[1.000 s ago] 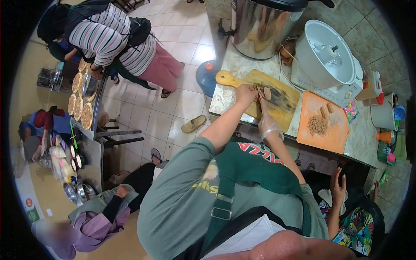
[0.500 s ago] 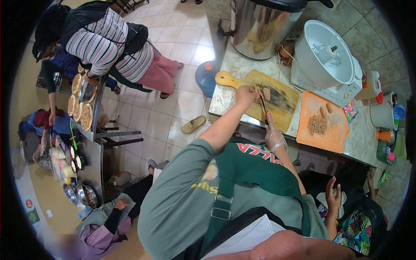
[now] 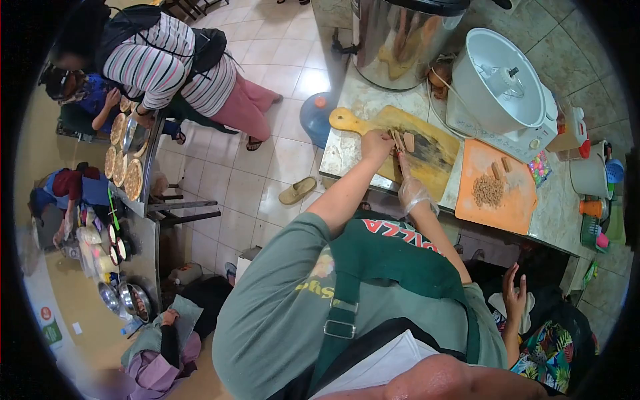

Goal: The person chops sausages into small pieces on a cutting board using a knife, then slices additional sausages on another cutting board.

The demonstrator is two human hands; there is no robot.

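On the yellow wooden cutting board lie long strips of sausage, beside a dark worn patch of the wood. My left hand is closed at the strips' near-left side, its fingertips pinching the sausage against the board. A clear plastic glove covers my right hand, which is closed round a knife with red on its handle. The knife reaches to the strips, close to my left fingers; its blade is mostly hidden. Chopped sausage bits and a few uncut pieces rest on an orange cutting mat to the right.
A white mixer bowl and a large clear dispenser stand behind the board. A blue water jug is on the floor left of the counter. Co-workers stand around a table with several pizzas; another person's hand is at lower right.
My right hand has moved forward with the knife, closer to my left hand. At the far left, a co-worker's outstretched arm has drawn back. The person at lower left has shifted.
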